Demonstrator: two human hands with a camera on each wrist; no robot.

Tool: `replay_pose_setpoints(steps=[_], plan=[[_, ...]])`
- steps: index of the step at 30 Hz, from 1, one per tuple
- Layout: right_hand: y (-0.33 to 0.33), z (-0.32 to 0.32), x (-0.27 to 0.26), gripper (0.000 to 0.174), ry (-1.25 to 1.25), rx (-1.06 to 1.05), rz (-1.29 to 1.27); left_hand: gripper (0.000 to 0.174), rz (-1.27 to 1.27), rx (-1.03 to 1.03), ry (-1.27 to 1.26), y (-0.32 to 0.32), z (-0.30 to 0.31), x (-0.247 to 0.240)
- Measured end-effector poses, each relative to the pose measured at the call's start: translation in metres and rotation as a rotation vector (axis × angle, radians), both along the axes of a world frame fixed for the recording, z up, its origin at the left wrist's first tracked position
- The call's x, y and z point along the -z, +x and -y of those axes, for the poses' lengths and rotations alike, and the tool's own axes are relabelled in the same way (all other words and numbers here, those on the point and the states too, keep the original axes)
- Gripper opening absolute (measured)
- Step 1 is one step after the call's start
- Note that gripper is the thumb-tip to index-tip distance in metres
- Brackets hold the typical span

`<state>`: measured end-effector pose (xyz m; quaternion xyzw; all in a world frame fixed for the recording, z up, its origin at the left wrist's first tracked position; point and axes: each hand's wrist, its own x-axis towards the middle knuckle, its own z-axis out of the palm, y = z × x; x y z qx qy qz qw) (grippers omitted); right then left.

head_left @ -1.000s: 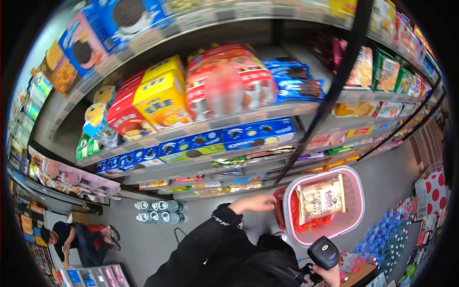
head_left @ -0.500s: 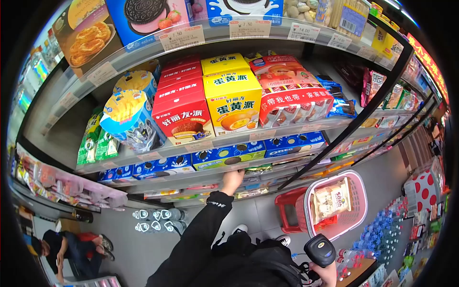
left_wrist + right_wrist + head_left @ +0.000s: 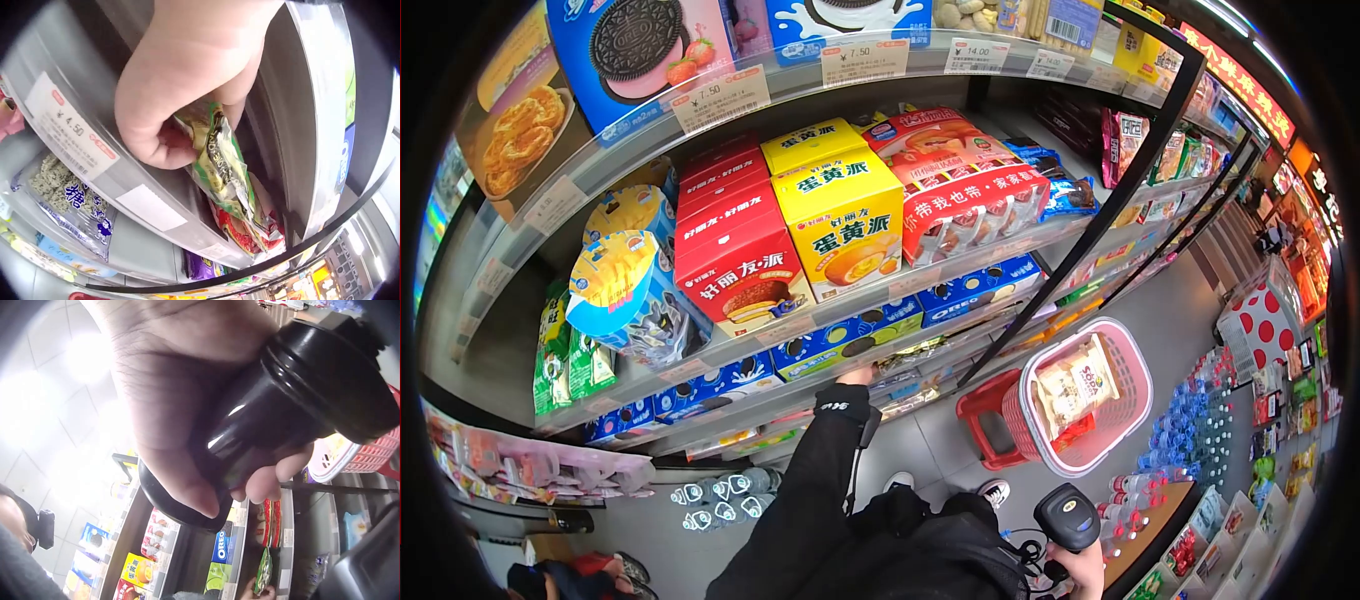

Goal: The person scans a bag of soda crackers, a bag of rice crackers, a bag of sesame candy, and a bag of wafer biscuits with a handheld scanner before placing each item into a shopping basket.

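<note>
My left hand point(image 3: 194, 69) reaches into a lower shelf and pinches a shiny green and gold snack packet point(image 3: 219, 162) between thumb and fingers. A red packet point(image 3: 232, 230) lies just beyond it on the same shelf. In the head view the left hand point(image 3: 858, 376) is mostly hidden under the shelf edge, below the blue Oreo boxes point(image 3: 850, 335). My right hand point(image 3: 169, 406) grips the handle of a black handheld scanner point(image 3: 269, 406), its fingers wrapped round it. That scanner point(image 3: 1068, 518) is held low at the right in the head view.
A pink basket point(image 3: 1025, 425) holding a soda cracker bag point(image 3: 1080, 385) stands beside a red stool point(image 3: 980, 420) on the floor. Bottled water stands at left point(image 3: 725, 498) and right. A black shelf post point(image 3: 1090, 230) slants past the left arm's right side. A seated person point(image 3: 590, 580) is at lower left.
The left hand has moved from beside the basket to the lower shelf and now reaches further under its edge. The head view has shifted; the right hand keeps holding the scanner.
</note>
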<state>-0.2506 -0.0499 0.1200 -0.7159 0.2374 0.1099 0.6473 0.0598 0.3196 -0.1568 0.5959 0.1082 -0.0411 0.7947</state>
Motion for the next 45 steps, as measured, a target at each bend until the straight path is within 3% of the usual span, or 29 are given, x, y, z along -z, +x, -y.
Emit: replay_pose_setpoints(steps=[2, 3, 6, 8, 9, 12, 14, 20, 23, 28, 31, 34, 36, 38, 39, 40, 42, 45], plan=[[0.0, 0.001, 0.001, 0.04, 0.003, -0.008, -0.003, 0.029, 0.207, -0.117, -0.509, -0.01, 0.005, -0.003], [0.006, -0.002, -0.007, 0.042, 0.017, -0.042, -0.037, 0.031, 0.136, -0.007, -0.336, -0.022, -0.01, -0.005], [0.019, -0.013, -0.016, 0.039, -0.019, -0.103, 0.025, 0.033, -0.047, 0.004, -0.523, -0.064, -0.004, -0.107], [0.027, -0.015, -0.019, 0.042, -0.008, -0.164, 0.019, 0.033, -0.347, 0.04, -0.32, -0.064, -0.008, -0.117], [0.032, -0.018, -0.022, 0.044, 0.008, -0.178, 0.005, 0.033, -0.318, 0.112, -0.388, -0.081, -0.004, -0.152], [0.039, -0.019, -0.012, 0.048, -0.006, -0.262, 0.032, 0.035, -0.366, 0.211, -0.208, -0.116, -0.012, -0.164], [0.048, -0.024, -0.012, 0.046, -0.048, -0.372, 0.088, 0.04, -0.341, 0.307, -0.25, -0.133, -0.019, -0.143], [0.064, -0.037, -0.009, 0.046, 0.011, -0.572, 0.118, 0.055, -0.31, 0.47, -0.375, -0.171, 0.012, -0.167], [0.071, -0.04, -0.015, 0.055, -0.009, -0.725, 0.191, 0.074, -0.258, 0.61, -0.448, -0.174, 0.043, -0.18], [0.064, -0.032, -0.013, 0.061, -0.018, -0.698, 0.301, 0.076, -0.219, 0.762, -0.485, -0.16, 0.086, -0.195], [0.054, -0.024, -0.014, 0.062, -0.004, -0.675, 0.363, 0.083, -0.118, 0.988, -0.341, -0.141, 0.103, -0.19], [0.046, -0.023, -0.021, 0.063, 0.022, -0.633, 0.422, 0.085, -0.195, 1.12, -0.3, -0.13, 0.119, -0.201], [0.045, -0.027, -0.025, 0.062, -0.022, -0.682, 0.482, 0.083, -0.115, 1.182, -0.293, -0.131, 0.128, -0.2], [0.045, -0.033, -0.021, 0.062, -0.018, -0.678, 0.528, 0.077, -0.259, 1.175, -0.632, -0.131, 0.134, -0.194], [0.046, -0.038, -0.025, 0.062, 0.015, -0.69, 0.528, 0.064, -0.261, 1.189, -0.72, -0.133, 0.145, -0.19], [0.046, -0.039, -0.027, 0.062, 0.048, -0.701, 0.527, 0.064, -0.272, 1.208, -0.71, -0.135, 0.153, -0.188], [0.041, -0.036, -0.025, 0.062, 0.01, -0.72, 0.549, 0.056, -0.617, 1.139, -0.799, -0.136, 0.171, -0.189], [0.03, -0.024, -0.026, 0.057, 0.001, -0.633, 0.537, 0.056, -0.628, 1.021, -0.768, -0.146, 0.184, -0.227]])
